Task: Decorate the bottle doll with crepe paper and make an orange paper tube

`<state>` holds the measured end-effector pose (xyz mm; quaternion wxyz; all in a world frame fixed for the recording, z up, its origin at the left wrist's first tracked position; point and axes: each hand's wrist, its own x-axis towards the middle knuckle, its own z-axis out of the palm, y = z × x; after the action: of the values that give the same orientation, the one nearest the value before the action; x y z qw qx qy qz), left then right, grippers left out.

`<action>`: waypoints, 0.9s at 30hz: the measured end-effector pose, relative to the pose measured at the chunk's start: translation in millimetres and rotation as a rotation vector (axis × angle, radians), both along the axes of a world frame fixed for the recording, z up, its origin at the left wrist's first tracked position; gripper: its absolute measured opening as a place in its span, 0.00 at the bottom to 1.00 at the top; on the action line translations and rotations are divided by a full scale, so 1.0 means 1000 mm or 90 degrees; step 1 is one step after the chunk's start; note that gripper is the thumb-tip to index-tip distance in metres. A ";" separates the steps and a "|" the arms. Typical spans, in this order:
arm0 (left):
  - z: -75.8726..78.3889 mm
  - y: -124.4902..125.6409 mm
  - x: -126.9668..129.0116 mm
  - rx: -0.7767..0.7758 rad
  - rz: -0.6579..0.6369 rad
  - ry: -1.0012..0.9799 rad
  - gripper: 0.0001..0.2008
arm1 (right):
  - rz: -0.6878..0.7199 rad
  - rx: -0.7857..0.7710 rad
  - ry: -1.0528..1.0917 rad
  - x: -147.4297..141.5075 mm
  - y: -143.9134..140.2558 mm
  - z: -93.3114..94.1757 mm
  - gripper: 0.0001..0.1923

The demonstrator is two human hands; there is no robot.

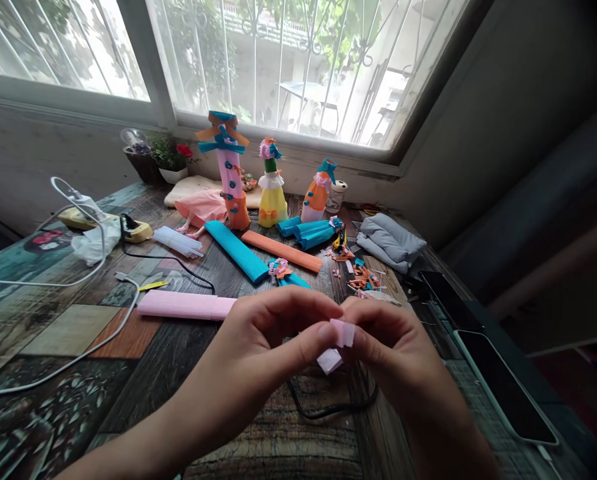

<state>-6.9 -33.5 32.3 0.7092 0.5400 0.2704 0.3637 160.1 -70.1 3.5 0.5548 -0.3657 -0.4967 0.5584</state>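
Observation:
Above the table, my left hand (273, 340) and my right hand (391, 340) meet at their fingertips. Between them they pinch a small pale pink strip of crepe paper (343, 333), its lower end (330, 361) hanging beneath my left thumb. Both hands have thumb and forefinger closed on it; the other fingers are partly hidden. Just behind my left hand lies a folded pink crepe paper roll (183, 305). Beyond my hands rests a blue crepe paper piece with a pink and orange paper flower (279, 268). A black cord (323, 415) loops on the table below my hands.
Blue (236, 251) and orange (282, 251) crepe paper rolls lie mid-table. Several paper-dressed bottles, one yellow (273, 203), stand by the window. Paper scraps (366, 275) and a phone (506, 387) are on the right. Glue sticks (178, 241) and a power strip (106, 225) sit left.

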 end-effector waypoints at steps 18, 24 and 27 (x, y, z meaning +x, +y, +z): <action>-0.005 0.003 0.006 0.075 0.073 0.108 0.05 | 0.010 -0.030 0.026 0.002 0.003 -0.001 0.04; -0.005 0.002 0.006 0.132 0.092 0.137 0.03 | 0.015 -0.030 0.006 0.005 0.004 0.000 0.04; -0.005 0.001 0.006 0.165 0.105 0.154 0.03 | 0.013 -0.032 -0.012 0.006 0.004 0.000 0.04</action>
<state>-0.7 -32.6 27.7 0.5638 0.6426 0.3482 0.3846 166.6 -66.3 3.7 0.5347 -0.3798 -0.4913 0.5731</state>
